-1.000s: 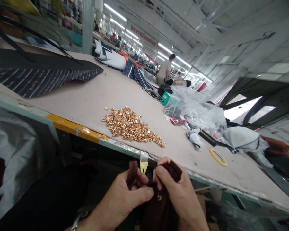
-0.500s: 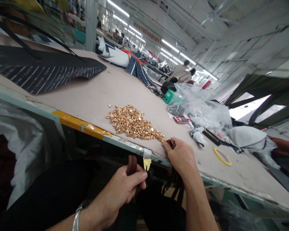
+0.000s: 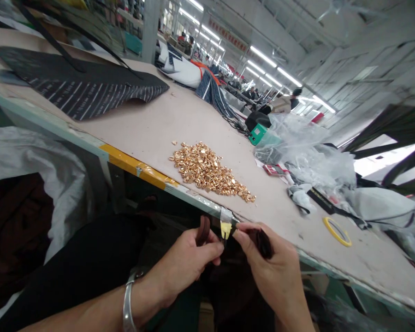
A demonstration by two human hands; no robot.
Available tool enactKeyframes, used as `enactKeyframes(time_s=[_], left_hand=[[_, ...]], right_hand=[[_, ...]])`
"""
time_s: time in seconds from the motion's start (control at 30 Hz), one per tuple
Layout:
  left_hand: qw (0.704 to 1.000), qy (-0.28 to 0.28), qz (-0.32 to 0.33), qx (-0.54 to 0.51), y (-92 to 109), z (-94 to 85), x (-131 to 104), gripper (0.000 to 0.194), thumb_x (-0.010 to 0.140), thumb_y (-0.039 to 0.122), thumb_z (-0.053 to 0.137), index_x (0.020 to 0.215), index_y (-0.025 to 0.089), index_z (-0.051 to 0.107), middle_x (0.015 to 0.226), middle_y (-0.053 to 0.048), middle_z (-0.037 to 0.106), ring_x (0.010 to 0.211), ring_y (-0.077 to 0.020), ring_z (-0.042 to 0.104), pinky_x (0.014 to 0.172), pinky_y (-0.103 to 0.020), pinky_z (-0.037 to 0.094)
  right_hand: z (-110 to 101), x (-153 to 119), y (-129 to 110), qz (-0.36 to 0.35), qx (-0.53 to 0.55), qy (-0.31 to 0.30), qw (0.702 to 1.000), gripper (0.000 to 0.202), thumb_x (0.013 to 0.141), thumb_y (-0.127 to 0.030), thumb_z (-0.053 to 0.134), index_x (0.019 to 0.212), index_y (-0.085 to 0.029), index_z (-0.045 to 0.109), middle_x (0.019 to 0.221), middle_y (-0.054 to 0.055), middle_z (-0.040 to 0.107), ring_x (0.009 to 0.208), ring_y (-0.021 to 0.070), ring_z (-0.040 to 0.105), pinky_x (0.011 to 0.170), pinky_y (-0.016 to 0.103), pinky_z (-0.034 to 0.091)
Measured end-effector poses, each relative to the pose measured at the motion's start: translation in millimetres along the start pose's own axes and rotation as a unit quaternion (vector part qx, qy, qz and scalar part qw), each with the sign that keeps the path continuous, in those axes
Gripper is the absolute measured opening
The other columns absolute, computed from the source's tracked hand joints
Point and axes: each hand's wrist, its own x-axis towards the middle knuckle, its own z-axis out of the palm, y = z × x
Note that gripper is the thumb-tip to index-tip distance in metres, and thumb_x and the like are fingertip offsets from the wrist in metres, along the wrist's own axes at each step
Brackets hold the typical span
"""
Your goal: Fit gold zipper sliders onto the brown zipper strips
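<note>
My left hand (image 3: 190, 258) is closed around a folded strip of brown zipper tape (image 3: 203, 229), its loop standing up between thumb and fingers. My right hand (image 3: 275, 265) is closed too, with dark brown zipper tape (image 3: 263, 243) in its palm. Its thumb and forefinger pinch together near the table edge; anything small between them is too hidden to name. Between my hands, a forked piece wrapped in yellow tape (image 3: 226, 229) sticks out from the table edge. Just beyond lies a pile of small gold metal pieces (image 3: 207, 168), which look like zipper sliders.
On the table (image 3: 138, 124), a black striped fabric piece (image 3: 86, 94) lies at left. Clear plastic bags (image 3: 307, 147), a green box (image 3: 258, 133) and a yellow tape roll (image 3: 337, 231) are at right. A white sack (image 3: 31, 152) with dark contents stands below left.
My right hand has moved from the edge of the gold pile back and down to beside the yellow-taped fork. My left hand keeps its hold on the brown tape. The view has shifted.
</note>
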Motion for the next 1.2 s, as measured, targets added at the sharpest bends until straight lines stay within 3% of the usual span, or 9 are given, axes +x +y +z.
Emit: enactKeyframes(time_s=[0.13, 0.3, 0.43, 0.53, 0.6, 0.73, 0.93, 1.1, 1.2], left_hand=[[1.000, -0.006, 0.007, 0.020, -0.6, -1.1, -2.4, 0.016, 0.081, 0.030, 0.058, 0.071, 0.018, 0.055, 0.054, 0.007, 0.046, 0.043, -0.0060, 0.029, 0.040, -0.021, 0.017], [0.999, -0.007, 0.003, 0.037, -0.1, -2.5, -2.4, 0.022, 0.084, 0.035, 0.057, 0.070, 0.018, 0.055, 0.049, 0.009, 0.038, 0.043, -0.0076, 0.029, 0.041, -0.022, 0.019], [0.997, -0.012, 0.051, 0.057, -2.7, -4.3, -2.8, 0.023, 0.085, 0.034, 0.056, 0.069, 0.018, 0.055, 0.054, 0.007, 0.045, 0.050, -0.0089, 0.037, 0.049, -0.022, 0.030], [0.992, -0.023, 0.105, 0.066, -6.3, -3.9, -5.3, 0.016, 0.083, 0.025, 0.056, 0.070, 0.017, 0.055, 0.067, 0.004, 0.053, 0.065, -0.0114, 0.045, 0.062, -0.023, 0.037], [0.990, -0.026, 0.121, 0.072, -8.4, -2.4, -7.1, 0.010, 0.083, 0.023, 0.055, 0.074, 0.018, 0.055, 0.072, 0.003, 0.054, 0.069, -0.0125, 0.045, 0.065, -0.023, 0.038], [0.983, -0.010, 0.145, 0.110, -9.9, 1.4, -8.8, 0.008, 0.084, 0.022, 0.053, 0.076, 0.019, 0.054, 0.075, 0.003, 0.056, 0.071, -0.0133, 0.047, 0.065, -0.024, 0.039], [0.958, 0.042, 0.151, 0.241, -9.9, 1.9, -11.5, 0.007, 0.084, 0.021, 0.052, 0.077, 0.022, 0.055, 0.069, 0.004, 0.057, 0.063, -0.0133, 0.051, 0.059, -0.025, 0.037], [0.909, 0.068, 0.178, 0.370, -14.6, -0.1, -14.4, 0.006, 0.084, 0.019, 0.050, 0.080, 0.023, 0.052, 0.072, 0.002, 0.058, 0.062, -0.0149, 0.053, 0.057, -0.027, 0.035], [0.893, 0.068, 0.207, 0.393, -16.7, 1.4, -15.8, 0.006, 0.085, 0.017, 0.047, 0.082, 0.022, 0.049, 0.078, 0.000, 0.061, 0.067, -0.0166, 0.056, 0.061, -0.028, 0.038]], right_hand=[[11.9, -12.8, -4.3, -0.079, 0.016, -0.015, 0.997, 0.007, 0.090, -0.019, 0.061, 0.092, -0.022, 0.067, 0.080, -0.001, 0.068, 0.069, 0.0124, 0.064, 0.065, 0.021, 0.046], [18.0, -12.5, -5.9, -0.098, -0.006, -0.019, 0.995, 0.010, 0.090, -0.016, 0.059, 0.095, -0.021, 0.066, 0.080, 0.000, 0.067, 0.072, 0.0123, 0.063, 0.066, 0.021, 0.046], [22.2, -11.7, -5.5, -0.017, 0.055, -0.012, 0.998, 0.008, 0.089, -0.025, 0.062, 0.091, -0.022, 0.070, 0.077, 0.000, 0.067, 0.067, 0.0136, 0.062, 0.061, 0.023, 0.046], [28.9, -11.0, -4.3, 0.088, 0.154, -0.010, 0.984, 0.014, 0.087, -0.035, 0.065, 0.085, -0.022, 0.071, 0.065, -0.003, 0.064, 0.055, 0.0122, 0.057, 0.051, 0.022, 0.042], [33.9, -10.3, -4.2, 0.122, 0.194, 0.006, 0.973, 0.017, 0.085, -0.038, 0.066, 0.084, -0.022, 0.072, 0.061, -0.003, 0.062, 0.053, 0.0113, 0.054, 0.050, 0.022, 0.041], [40.7, -11.0, -1.5, 0.137, 0.230, 0.031, 0.963, 0.015, 0.084, -0.036, 0.069, 0.084, -0.021, 0.071, 0.062, -0.004, 0.060, 0.055, 0.0101, 0.051, 0.053, 0.021, 0.041], [38.1, -31.3, 5.7, 0.165, 0.312, 0.086, 0.932, 0.015, 0.080, -0.034, 0.073, 0.085, -0.021, 0.066, 0.050, -0.008, 0.049, 0.042, 0.0070, 0.042, 0.040, 0.018, 0.033], [39.0, -47.4, -23.7, 0.140, 0.247, 0.108, 0.953, 0.023, 0.067, -0.025, 0.081, 0.086, -0.021, 0.069, 0.055, -0.007, 0.054, 0.046, 0.0070, 0.044, 0.043, 0.017, 0.036], [42.1, -46.9, -31.4, 0.120, 0.221, 0.115, 0.961, 0.012, 0.074, -0.024, 0.075, 0.084, -0.022, 0.070, 0.063, -0.004, 0.063, 0.052, 0.0091, 0.054, 0.050, 0.018, 0.044]])
